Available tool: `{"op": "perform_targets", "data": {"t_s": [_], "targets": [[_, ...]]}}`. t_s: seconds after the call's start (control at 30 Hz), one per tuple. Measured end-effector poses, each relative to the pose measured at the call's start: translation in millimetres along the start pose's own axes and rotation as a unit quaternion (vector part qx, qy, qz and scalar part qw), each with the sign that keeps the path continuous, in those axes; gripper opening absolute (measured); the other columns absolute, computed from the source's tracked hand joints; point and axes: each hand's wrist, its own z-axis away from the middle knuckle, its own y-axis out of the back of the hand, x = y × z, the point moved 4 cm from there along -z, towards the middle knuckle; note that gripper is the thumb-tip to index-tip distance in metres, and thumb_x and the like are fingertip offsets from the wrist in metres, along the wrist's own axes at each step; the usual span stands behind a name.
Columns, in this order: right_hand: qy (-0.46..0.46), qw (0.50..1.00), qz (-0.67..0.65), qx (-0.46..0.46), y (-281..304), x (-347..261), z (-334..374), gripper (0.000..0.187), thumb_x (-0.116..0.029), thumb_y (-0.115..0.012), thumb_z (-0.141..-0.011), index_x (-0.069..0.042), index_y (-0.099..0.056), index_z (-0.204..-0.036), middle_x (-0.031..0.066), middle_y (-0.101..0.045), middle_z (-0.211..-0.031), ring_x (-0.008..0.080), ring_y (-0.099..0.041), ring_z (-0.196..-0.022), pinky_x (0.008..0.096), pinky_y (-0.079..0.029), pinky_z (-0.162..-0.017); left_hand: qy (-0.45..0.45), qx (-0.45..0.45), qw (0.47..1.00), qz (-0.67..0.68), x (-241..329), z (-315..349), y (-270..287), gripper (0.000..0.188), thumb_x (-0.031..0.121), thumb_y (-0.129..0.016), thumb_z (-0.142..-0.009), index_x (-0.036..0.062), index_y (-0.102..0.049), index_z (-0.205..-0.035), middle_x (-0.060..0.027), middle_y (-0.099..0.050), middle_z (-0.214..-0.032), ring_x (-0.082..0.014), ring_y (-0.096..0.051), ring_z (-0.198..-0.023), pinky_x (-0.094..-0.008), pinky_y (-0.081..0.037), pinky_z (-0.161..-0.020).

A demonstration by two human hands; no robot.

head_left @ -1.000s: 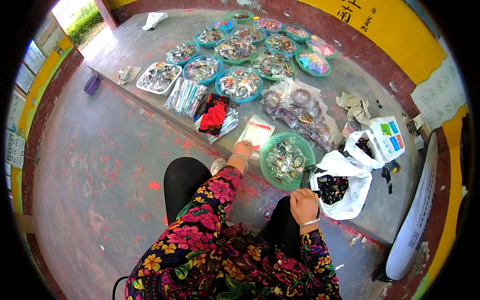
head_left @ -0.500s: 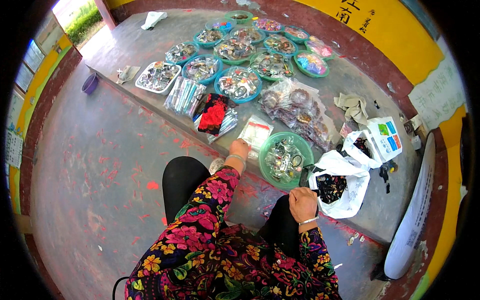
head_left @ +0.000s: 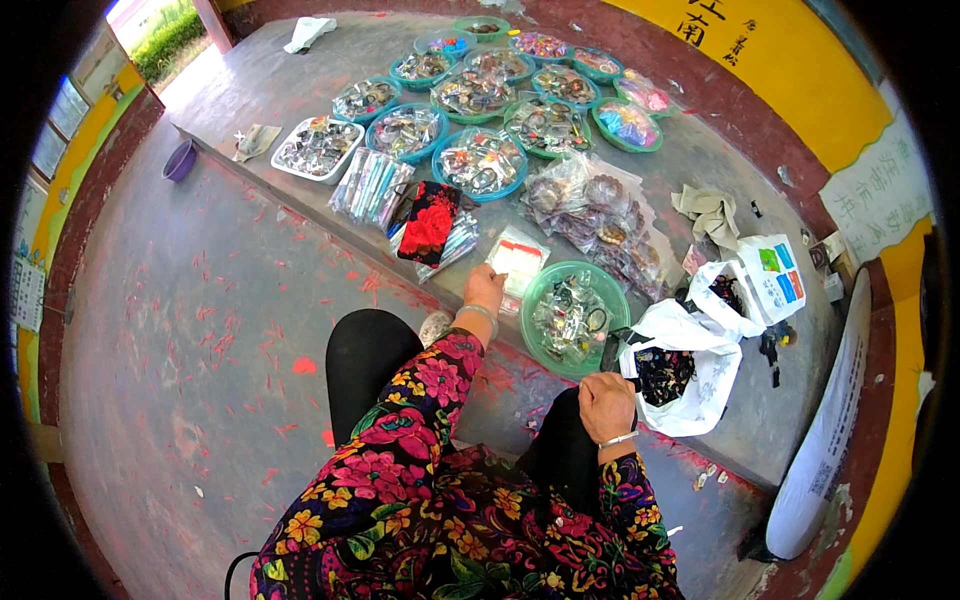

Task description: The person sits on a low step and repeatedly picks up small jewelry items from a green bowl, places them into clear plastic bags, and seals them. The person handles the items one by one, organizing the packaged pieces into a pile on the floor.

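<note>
My left hand [head_left: 485,290] reaches forward to the near edge of a stack of clear flat plastic bags [head_left: 520,258] with red strips. Its fingers are together and bent; whether they pinch a bag is hidden. My right hand [head_left: 607,406] is closed in a loose fist above my right knee, and what it holds, if anything, I cannot make out. Between the two hands, a little farther off, sits a green plastic basin [head_left: 545,361] with small bagged trinkets [head_left: 575,315]. Just right of my right hand stands an open white plastic bag [head_left: 708,400] filled with small dark pieces [head_left: 664,374].
Behind are several basins of packaged trinkets [head_left: 480,165], a white tray [head_left: 322,178], a red-and-black floral pouch [head_left: 430,222] and bagged brown rings [head_left: 605,215]. A second white bag [head_left: 768,280] stands at right. The raised floor's edge [head_left: 330,235] crosses in front of me.
My left hand has moved slightly forward and right, up to the clear plastic bags. My right hand stays in nearly the same place.
</note>
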Motion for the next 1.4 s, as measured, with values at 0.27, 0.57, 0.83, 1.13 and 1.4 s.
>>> {"op": "perform_targets", "data": {"t_s": [0.27, 0.57, 0.83, 1.13, 1.4], "targets": [[0.012, 1.000, 0.000, 0.013, 2, 0, 2, 0.013, -0.016, -0.055, -0.076, -0.007, -0.061, -0.070, 0.0054, -0.060, -0.076, 0.0252, -0.055, -0.080, 0.0383, -0.038, -0.072, 0.012, -0.002, 0.994, 0.111, 4, -4, 2, 0.012, 0.005, -0.061, -0.071, -0.0009, -0.051, -0.074, -0.0124, -0.053, -0.065, -0.0225, -0.055, -0.059, -0.0335, -0.046, -0.058], [0.003, 1.000, 0.003, 0.000, 2, 0, 2, 0.014, -0.018, -0.054, -0.077, -0.007, -0.061, -0.070, 0.0055, -0.061, -0.078, 0.0250, -0.055, -0.081, 0.0381, -0.038, -0.072, 0.161, -0.057, 0.924, 0.342, -18, 0, -12, 0.012, -0.006, -0.055, -0.074, -0.0038, -0.057, -0.086, -0.0087, -0.055, -0.075, -0.0178, -0.059, -0.065, -0.0274, -0.052, -0.056], [0.003, 1.000, 0.000, -0.005, -3, 1, 2, 0.014, -0.018, -0.054, -0.076, -0.008, -0.061, -0.070, 0.0052, -0.061, -0.078, 0.0247, -0.055, -0.082, 0.0382, -0.038, -0.074, 0.228, -0.071, 0.869, 0.432, -8, 6, -18, 0.011, 0.004, -0.057, -0.078, -0.0030, -0.060, -0.086, -0.0085, -0.061, -0.078, -0.0169, -0.060, -0.062, -0.0273, -0.052, -0.053], [0.013, 1.000, -0.013, 0.020, 1, 5, 6, 0.014, -0.016, -0.054, -0.075, -0.007, -0.061, -0.068, 0.0079, -0.061, -0.073, 0.0271, -0.056, -0.075, 0.0397, -0.039, -0.067, 0.119, -0.310, 0.817, 0.471, 130, 77, 21, 0.014, 0.008, -0.051, -0.086, -0.0029, -0.056, -0.093, -0.0094, -0.061, -0.083, -0.0169, -0.061, -0.073, -0.0253, -0.052, -0.064], [-0.146, 0.885, -0.440, 0.052, 7, 31, 16, 0.030, -0.025, -0.055, -0.086, 0.002, -0.063, -0.094, 0.0071, -0.065, -0.087, 0.0165, -0.061, -0.082, 0.0267, -0.045, -0.076, 0.077, -0.495, 0.778, 0.379, 162, 162, 85, 0.021, 0.015, -0.049, -0.089, -0.0024, -0.055, -0.099, -0.0103, -0.061, -0.090, -0.0171, -0.061, -0.083, -0.0274, -0.051, -0.072]]}}
